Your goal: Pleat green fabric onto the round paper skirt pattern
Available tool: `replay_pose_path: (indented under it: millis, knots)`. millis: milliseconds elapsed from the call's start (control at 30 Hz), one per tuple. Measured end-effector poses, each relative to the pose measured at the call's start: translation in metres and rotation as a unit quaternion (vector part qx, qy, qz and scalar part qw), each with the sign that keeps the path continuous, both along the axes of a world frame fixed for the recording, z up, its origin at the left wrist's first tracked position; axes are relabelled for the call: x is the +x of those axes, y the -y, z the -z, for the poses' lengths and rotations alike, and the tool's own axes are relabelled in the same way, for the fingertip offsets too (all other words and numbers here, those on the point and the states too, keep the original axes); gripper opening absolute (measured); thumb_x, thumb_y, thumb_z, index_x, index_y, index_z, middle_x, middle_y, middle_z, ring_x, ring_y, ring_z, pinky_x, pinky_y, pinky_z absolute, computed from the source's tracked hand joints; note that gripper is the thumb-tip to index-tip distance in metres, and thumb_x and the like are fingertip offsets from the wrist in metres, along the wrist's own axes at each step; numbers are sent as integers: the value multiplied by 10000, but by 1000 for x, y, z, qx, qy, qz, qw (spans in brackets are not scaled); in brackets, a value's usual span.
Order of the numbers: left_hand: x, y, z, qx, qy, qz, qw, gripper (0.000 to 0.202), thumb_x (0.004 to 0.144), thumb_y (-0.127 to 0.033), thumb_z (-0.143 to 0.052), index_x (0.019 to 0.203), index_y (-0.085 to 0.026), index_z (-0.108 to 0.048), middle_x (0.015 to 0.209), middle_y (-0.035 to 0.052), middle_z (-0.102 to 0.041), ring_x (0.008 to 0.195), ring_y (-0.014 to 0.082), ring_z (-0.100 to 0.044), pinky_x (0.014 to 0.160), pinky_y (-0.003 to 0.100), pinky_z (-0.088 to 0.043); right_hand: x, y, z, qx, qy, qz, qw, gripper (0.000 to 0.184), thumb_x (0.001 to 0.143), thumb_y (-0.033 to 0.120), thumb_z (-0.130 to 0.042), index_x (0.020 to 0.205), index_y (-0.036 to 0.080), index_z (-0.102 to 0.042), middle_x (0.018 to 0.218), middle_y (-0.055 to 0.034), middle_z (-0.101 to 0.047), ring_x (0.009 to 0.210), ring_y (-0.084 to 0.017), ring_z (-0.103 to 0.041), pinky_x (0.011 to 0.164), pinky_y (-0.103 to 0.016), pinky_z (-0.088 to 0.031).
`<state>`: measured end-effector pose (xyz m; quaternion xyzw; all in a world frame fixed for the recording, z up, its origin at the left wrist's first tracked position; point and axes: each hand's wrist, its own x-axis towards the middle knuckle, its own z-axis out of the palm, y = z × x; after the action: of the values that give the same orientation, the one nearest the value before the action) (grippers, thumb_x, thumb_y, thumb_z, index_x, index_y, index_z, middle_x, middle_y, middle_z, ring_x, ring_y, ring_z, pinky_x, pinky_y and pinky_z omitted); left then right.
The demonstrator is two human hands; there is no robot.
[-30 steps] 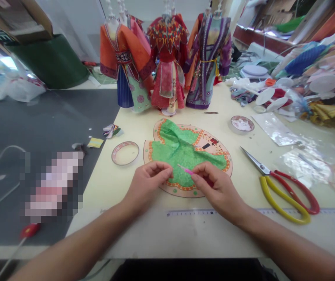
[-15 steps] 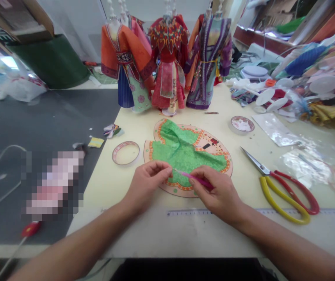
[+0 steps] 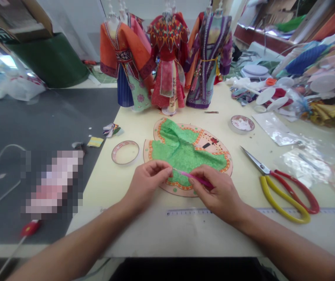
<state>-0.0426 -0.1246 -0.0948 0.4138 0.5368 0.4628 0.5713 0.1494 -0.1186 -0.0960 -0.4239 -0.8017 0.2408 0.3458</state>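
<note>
My right hand (image 3: 218, 191) is closed around a slim tool with a bright pink handle (image 3: 186, 174) and a thin metal tip. The tip points left, close to the fingertips of my left hand (image 3: 150, 180). My left thumb and forefinger are pinched together there; whatever lies between them is too small to make out. Both hands are over the near edge of a green fabric piece (image 3: 182, 154) with a scalloped, pink and orange patterned border. Folds run across its middle, and a dark rectangular mark shows at its right side.
Red-and-yellow-handled scissors (image 3: 263, 169) lie to the right, over a clear ruler (image 3: 189, 212). A tape ring (image 3: 125, 160) is on the left; another round container (image 3: 243, 124) holds white bits. Dressed doll figures (image 3: 167, 78) stand at the back. Plastic bags and parts (image 3: 325, 84) crowd the right.
</note>
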Motion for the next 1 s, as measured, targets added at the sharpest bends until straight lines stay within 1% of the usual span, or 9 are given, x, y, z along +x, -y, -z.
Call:
replay_pose_path:
  millis: [400, 633, 1000]
  knots:
    - [0, 0, 0, 1, 8, 3, 1000, 86, 727, -264, -683, 743, -186, -650, 652, -39, -634, 621, 57, -558, 589, 140, -439, 0, -1, -1, 14, 14, 2, 1000, 57, 836, 212, -527, 831, 170, -566, 670, 4, -562, 566, -94, -481, 515, -236, -334]
    - [0, -1, 0, 7, -5, 6, 1000, 82, 724, -262, -686, 742, -191, -651, 659, -43, -642, 629, 57, -569, 597, 140, -440, 0, -1, -1, 11, 12, 0, 1000, 48, 831, 207, -536, 830, 171, -568, 675, 6, -565, 574, -91, -486, 519, -234, -340]
    - [0, -1, 0, 11, -21, 3, 1000, 96, 718, -265, -676, 738, -177, -644, 659, -25, -643, 629, 88, -572, 598, 184, -446, 0, 0, -1, 11, 5, 0, 1000, 41, 825, 208, -548, 832, 173, -569, 663, 24, -548, 563, -76, -466, 517, -230, -337]
